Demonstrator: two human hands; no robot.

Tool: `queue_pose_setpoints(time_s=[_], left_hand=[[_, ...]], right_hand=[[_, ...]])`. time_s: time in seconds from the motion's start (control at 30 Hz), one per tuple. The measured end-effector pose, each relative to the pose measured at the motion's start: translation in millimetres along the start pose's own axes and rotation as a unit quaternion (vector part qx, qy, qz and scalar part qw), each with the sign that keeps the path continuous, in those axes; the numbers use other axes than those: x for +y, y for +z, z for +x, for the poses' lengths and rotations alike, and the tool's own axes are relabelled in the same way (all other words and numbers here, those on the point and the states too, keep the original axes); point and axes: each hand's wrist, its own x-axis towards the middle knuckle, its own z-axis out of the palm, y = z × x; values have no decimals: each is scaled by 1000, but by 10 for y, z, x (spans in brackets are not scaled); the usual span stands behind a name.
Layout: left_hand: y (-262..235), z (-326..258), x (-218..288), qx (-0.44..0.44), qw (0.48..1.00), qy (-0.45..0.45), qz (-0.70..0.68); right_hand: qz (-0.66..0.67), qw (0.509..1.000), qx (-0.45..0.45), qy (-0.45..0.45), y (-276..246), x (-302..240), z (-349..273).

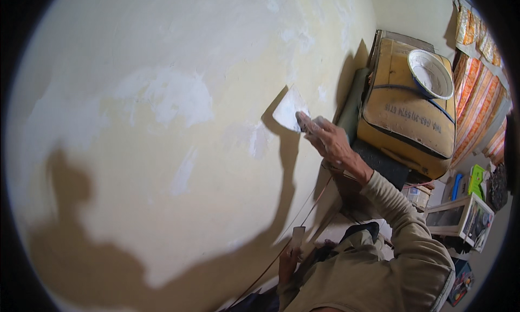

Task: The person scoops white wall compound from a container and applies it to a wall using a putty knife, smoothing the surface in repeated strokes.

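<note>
My right hand [330, 141] is stretched up to the plastered wall [216, 214]. Its fingers grip a wide putty knife [290, 108], whose pale, fan-shaped blade lies close against the wall; the knife's handle is mostly hidden by the hand. Lower down, near my body, my left hand [288, 262] is closed around a narrow flat scraper [298, 237] with its blade pointing up. White filler patches [173, 98] mark the yellowish wall to the left of the putty knife, and white residue shows on my right fingers.
Right of the wall stands a large yellow-brown case [406, 114] carrying a white-rimmed bucket [430, 73]. Orange striped curtains [470, 95] hang beyond. A small glass-sided cabinet [460, 220] stands lower right. A thin cable [281, 251] runs along the wall.
</note>
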Motion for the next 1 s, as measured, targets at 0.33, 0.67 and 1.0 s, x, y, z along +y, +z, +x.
queue_pose_setpoints(time_s=[0.33,0.67,1.0], left_hand=[[34,20,157,8,1000,4,-16],[37,119,231,-26,1000,0,-8],[-34,216,329,-10,998,45,-49]], right_hand=[[-99,994,-35,28,256,558,-149],[98,987,33,122,-348,-320,155],[64,978,-147,134,-215,19,-542]])
